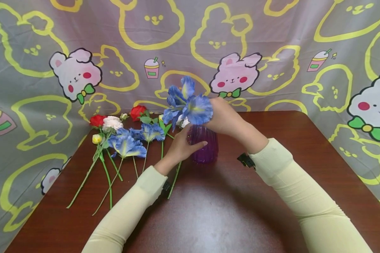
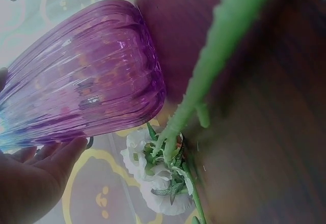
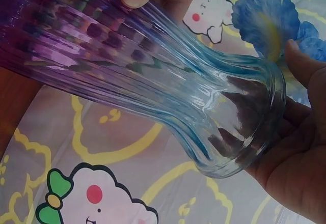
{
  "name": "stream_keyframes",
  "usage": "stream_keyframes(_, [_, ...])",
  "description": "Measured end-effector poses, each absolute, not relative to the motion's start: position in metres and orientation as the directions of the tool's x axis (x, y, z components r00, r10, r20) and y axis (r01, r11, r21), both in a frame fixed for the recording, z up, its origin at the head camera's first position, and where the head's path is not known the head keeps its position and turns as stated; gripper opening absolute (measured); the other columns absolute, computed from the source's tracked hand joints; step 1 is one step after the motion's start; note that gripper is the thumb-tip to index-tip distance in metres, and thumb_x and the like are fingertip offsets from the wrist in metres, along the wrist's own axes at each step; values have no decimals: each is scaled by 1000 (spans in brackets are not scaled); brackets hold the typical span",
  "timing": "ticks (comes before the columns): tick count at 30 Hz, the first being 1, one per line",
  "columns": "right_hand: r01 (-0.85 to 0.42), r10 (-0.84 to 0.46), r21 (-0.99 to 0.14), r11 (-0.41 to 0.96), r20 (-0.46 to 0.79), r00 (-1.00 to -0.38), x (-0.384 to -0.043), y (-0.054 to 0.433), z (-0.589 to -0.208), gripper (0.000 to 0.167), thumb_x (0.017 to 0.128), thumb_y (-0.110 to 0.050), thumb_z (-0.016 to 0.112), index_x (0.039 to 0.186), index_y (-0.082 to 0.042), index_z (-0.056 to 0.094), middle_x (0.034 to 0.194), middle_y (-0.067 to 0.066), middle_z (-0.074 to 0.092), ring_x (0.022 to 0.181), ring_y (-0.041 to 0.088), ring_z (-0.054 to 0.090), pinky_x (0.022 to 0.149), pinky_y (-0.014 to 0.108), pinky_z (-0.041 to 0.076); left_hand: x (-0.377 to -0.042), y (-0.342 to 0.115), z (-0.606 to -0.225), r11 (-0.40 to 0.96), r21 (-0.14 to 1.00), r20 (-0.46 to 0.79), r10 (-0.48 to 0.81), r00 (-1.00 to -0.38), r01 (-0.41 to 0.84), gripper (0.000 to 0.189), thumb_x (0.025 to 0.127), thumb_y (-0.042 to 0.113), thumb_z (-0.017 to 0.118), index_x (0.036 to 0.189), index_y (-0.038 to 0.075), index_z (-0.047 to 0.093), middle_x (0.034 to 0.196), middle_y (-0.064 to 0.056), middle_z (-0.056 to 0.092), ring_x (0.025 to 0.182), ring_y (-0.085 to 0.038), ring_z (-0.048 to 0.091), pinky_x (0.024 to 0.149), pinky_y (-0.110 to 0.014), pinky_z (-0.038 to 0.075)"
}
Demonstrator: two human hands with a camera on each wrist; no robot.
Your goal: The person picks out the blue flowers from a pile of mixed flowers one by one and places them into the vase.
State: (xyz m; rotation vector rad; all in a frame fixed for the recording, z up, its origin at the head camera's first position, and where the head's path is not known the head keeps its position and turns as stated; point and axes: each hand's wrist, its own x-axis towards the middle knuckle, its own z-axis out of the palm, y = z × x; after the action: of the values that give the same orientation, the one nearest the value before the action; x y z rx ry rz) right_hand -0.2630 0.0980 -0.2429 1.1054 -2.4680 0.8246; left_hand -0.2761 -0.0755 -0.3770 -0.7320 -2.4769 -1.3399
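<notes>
A fluted glass vase (image 1: 205,144), purple at the base and clear-blue at the mouth, stands on the table. My left hand (image 1: 181,144) grips its side, the thumb lying across the front. At the vase's mouth, my right hand (image 1: 223,117) holds a blue iris (image 1: 190,105) with yellow-streaked petals. In the right wrist view, the thumb touches the iris petals (image 3: 267,23), and the other fingers lie behind the glass rim (image 3: 277,112). The grip on the stem is hidden. A white flower (image 2: 160,175) lies behind the vase, its green stem (image 2: 198,81) passing near the left wrist.
Left of the vase lie more blue irises (image 1: 126,144), red roses (image 1: 138,112), a pale pink flower (image 1: 112,123) and a yellow bud (image 1: 96,139), stems toward the front. A patterned cloth (image 1: 177,31) hangs behind the brown table (image 1: 329,168).
</notes>
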Motion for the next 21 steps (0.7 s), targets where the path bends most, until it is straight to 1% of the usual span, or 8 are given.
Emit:
stream_keyframes(1, [-759,-576,-370,536,496,-649,-263,98,-243,13,88,-11,70,99,-3,69,73,5,60,64,18,54,61,33,47,-276,-75,-377,457,716,423,318,-848,528,83,83,34,78,149,7,35,145,-13,46,131,-25,44,102,-42,41])
stream_keyframes(3, [-762,-574,-355,541,507,-643,-263,99,-244,17,89,-14,71,103,-4,69,76,4,62,67,17,57,64,32,49,-276,-76,-377,458,716,419,321,-849,527,83,83,34,78,149,7,35,145,-13,45,131,-25,45,102,-42,41])
stream_keyframes(7, [-764,-565,-318,561,528,-635,-264,104,-245,25,89,-18,72,111,-5,68,91,5,68,79,17,62,77,35,53,-277,-76,-378,464,720,406,322,-855,516,82,84,35,77,149,8,35,145,-13,46,130,-24,45,101,-42,42])
stream_keyframes(9, [-759,-557,-314,570,531,-638,-264,107,-246,27,89,-19,72,112,-5,67,93,5,68,82,18,63,79,36,53,-277,-76,-378,468,723,397,319,-860,507,82,83,36,77,148,9,35,144,-13,47,130,-24,46,101,-42,42])
stream_keyframes(13, [-749,-538,-325,577,539,-648,-264,112,-249,25,88,-16,73,107,-2,67,94,9,68,83,21,63,79,38,53,-277,-76,-378,472,731,379,319,-869,492,82,83,38,77,149,10,35,142,-14,49,127,-25,49,98,-43,45])
stream_keyframes(16, [-734,-519,-308,605,548,-657,-264,116,-252,32,85,-15,76,110,1,66,103,13,68,93,25,64,86,40,51,-276,-76,-377,469,738,369,321,-872,485,83,84,39,76,150,13,33,141,-12,50,125,-23,50,96,-42,46])
stream_keyframes(21, [-721,-498,-304,623,556,-665,-264,123,-257,39,83,-10,77,118,4,64,113,16,66,105,28,60,91,41,49,-276,-77,-377,452,740,381,329,-864,498,83,84,39,75,151,15,33,137,-11,53,120,-21,54,93,-41,49])
